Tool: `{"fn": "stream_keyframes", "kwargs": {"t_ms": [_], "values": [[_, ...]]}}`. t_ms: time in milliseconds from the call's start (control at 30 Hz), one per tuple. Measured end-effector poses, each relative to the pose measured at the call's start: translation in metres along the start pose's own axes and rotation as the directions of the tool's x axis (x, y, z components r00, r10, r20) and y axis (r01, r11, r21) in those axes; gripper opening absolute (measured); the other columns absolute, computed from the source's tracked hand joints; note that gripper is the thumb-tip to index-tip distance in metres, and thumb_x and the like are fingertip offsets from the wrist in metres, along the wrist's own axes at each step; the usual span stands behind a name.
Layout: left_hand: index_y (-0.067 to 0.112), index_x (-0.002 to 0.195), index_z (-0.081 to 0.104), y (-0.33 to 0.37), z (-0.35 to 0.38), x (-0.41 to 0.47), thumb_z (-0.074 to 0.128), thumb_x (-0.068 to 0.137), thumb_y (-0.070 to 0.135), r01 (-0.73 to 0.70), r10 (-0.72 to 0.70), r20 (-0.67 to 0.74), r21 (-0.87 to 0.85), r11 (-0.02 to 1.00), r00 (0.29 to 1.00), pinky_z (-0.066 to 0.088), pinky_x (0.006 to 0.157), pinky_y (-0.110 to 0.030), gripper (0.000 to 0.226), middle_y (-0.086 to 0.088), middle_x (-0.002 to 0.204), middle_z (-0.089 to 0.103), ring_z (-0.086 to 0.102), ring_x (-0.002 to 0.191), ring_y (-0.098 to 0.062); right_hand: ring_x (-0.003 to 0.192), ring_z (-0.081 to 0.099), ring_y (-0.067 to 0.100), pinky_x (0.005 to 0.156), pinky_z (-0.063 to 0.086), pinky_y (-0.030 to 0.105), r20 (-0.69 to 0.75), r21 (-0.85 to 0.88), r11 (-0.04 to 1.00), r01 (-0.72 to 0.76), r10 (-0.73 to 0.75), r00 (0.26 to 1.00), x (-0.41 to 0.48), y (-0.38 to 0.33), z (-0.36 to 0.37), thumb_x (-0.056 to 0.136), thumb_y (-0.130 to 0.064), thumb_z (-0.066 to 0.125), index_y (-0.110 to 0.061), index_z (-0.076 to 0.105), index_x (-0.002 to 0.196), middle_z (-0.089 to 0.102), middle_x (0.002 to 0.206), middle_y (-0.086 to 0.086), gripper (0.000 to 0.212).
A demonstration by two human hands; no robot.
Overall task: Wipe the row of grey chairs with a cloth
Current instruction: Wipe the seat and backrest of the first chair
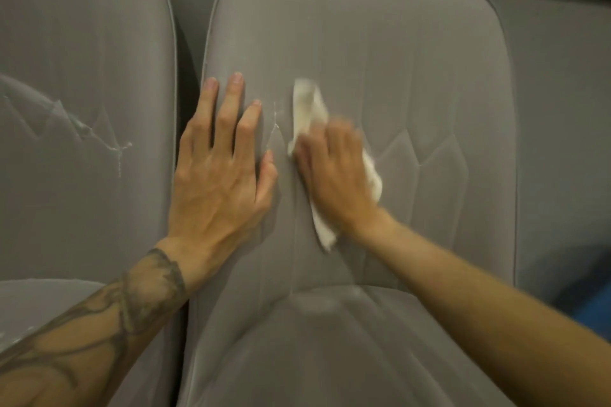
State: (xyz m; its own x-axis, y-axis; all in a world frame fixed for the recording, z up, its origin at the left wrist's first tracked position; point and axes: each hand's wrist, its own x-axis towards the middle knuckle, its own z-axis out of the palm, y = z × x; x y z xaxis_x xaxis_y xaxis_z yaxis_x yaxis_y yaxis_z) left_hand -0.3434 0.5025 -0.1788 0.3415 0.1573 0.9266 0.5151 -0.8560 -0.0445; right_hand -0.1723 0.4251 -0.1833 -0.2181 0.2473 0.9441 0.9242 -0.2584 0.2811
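A: Where's the cloth point(309, 109)?

B: Centre of the frame, pressed against the backrest of the middle grey chair point(380, 43). The right hand point(334, 175) lies over its middle, fingers bent down on it, so the grip is grasping the cloth against the upholstery. It's a long crumpled strip: one end points to the upper left of the frame, the other trails out past the wrist toward the lower right.

A: And the other hand?

B: The left hand point(220, 172) is flat, fingers spread, holding nothing, just left of the cloth on the same backrest.

A: What could go wrong?

B: The pale streak point(275, 122) between the two hands could be missed if the stroke runs only along the cloth's length. The free ends may fold under and smear. The right hand is blurred, so how firmly it presses I can't say.

A: Anything further out?

B: The left chair point(82, 92), at the left edge of the frame, shows whitish marks point(115, 145), probably unwiped.
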Motion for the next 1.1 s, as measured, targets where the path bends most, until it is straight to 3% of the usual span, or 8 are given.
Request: {"fn": "stream_keyframes", "kwargs": {"t_ms": [100, 200, 300, 400, 633, 767, 900, 1100], "values": [[0.003, 0.153, 0.039, 0.001, -0.002, 0.001, 0.049, 0.101, 0.027, 0.003, -0.003, 0.007, 0.002, 1.0, 1.0, 0.025, 0.126, -0.05, 0.058, -0.018, 0.17, 0.02, 0.012, 0.16, -0.038, 0.08, 0.052, 0.031, 0.075, 0.042, 0.043, 0.272, 0.146, 0.94, 0.308, -0.338, 0.901, -0.094, -0.018, -0.019, 0.103, -0.028, 0.053, -0.01, 0.049, 0.125, 0.057, 0.107, 0.013, 0.029], [0.002, 0.152, 0.04, 0.002, -0.001, 0.0, 0.05, 0.1, 0.026, -0.004, 0.004, 0.001, -0.022, 1.0, 1.0, 0.025, 0.126, -0.051, 0.058, -0.019, 0.17, 0.021, 0.012, 0.159, -0.039, 0.081, 0.049, 0.03, 0.075, 0.039, 0.041, 0.286, 0.162, 0.881, 0.445, -0.474, 0.833, -0.085, -0.004, -0.018, 0.105, -0.028, 0.049, -0.011, 0.052, 0.127, 0.057, 0.106, 0.012, 0.028], [0.003, 0.152, 0.039, 0.0, 0.0, 0.0, 0.05, 0.1, 0.026, -0.003, 0.002, -0.004, -0.035, 0.999, 1.0, 0.023, 0.128, -0.049, 0.058, -0.018, 0.171, 0.02, 0.011, 0.16, -0.037, 0.088, 0.045, 0.029, 0.079, 0.039, 0.042, 0.129, 0.062, 0.98, 0.189, -0.196, 0.972, -0.023, 0.011, -0.006, 0.106, -0.027, 0.044, -0.015, 0.047, 0.119, 0.047, 0.111, 0.009, 0.018], [0.004, 0.153, 0.038, 0.0, 0.0, 0.0, 0.05, 0.1, 0.025, -0.004, 0.004, -0.005, -0.043, 0.999, 1.0, 0.021, 0.129, -0.048, 0.058, -0.017, 0.171, 0.019, 0.01, 0.16, -0.036, 0.088, 0.047, 0.028, 0.081, 0.039, 0.04, 0.026, 0.034, 0.993, -0.116, 0.115, 0.993, -0.009, 0.001, 0.001, 0.105, -0.029, 0.047, -0.017, 0.048, 0.109, 0.047, 0.107, 0.006, 0.012], [0.002, 0.152, 0.04, 0.0, -0.001, 0.002, 0.051, 0.099, 0.023, -0.006, 0.006, -0.006, -0.058, 0.998, 1.0, 0.024, 0.127, -0.051, 0.058, -0.018, 0.17, 0.021, 0.011, 0.16, -0.038, 0.081, 0.052, 0.031, 0.076, 0.04, 0.041, 0.26, 0.141, 0.923, 0.357, -0.382, 0.887, -0.066, -0.006, -0.017, 0.101, -0.027, 0.055, -0.013, 0.049, 0.117, 0.059, 0.101, 0.012, 0.022], [0.001, 0.151, 0.041, 0.001, -0.002, 0.002, 0.05, 0.099, 0.023, 0.003, -0.003, 0.0, -0.086, 0.996, 1.0, 0.025, 0.126, -0.052, 0.058, -0.018, 0.17, 0.022, 0.011, 0.16, -0.037, 0.085, 0.052, 0.033, 0.076, 0.045, 0.046, 0.025, -0.025, 0.995, 0.095, -0.094, 0.995, 0.069, 0.018, -0.001, 0.102, -0.023, 0.048, -0.009, 0.055, 0.105, 0.058, 0.098, 0.018, 0.016], [0.001, 0.152, 0.039, 0.001, -0.002, 0.002, 0.051, 0.098, 0.022, 0.002, -0.003, -0.012, -0.1, 0.995, 1.0, 0.025, 0.127, -0.05, 0.059, -0.018, 0.17, 0.022, 0.012, 0.16, -0.036, 0.093, 0.053, 0.027, 0.08, 0.042, 0.039, -0.057, -0.035, 0.95, -0.31, 0.308, 0.95, 0.151, 0.017, 0.009, 0.103, -0.034, 0.037, -0.01, 0.06, 0.109, 0.058, 0.109, 0.011, 0.034], [0.001, 0.153, 0.038, 0.001, -0.002, 0.002, 0.05, 0.099, 0.023, 0.009, -0.011, -0.017, -0.114, 0.993, 1.0, 0.028, 0.125, -0.052, 0.06, -0.017, 0.17, 0.023, 0.013, 0.16, -0.036, 0.085, 0.055, 0.037, 0.078, 0.044, 0.048, 0.13, 0.083, 0.994, -0.067, 0.056, 0.99, 0.058, -0.013, -0.014, 0.101, -0.019, 0.052, -0.001, 0.065, 0.097, 0.059, 0.096, 0.018, 0.023]]}}
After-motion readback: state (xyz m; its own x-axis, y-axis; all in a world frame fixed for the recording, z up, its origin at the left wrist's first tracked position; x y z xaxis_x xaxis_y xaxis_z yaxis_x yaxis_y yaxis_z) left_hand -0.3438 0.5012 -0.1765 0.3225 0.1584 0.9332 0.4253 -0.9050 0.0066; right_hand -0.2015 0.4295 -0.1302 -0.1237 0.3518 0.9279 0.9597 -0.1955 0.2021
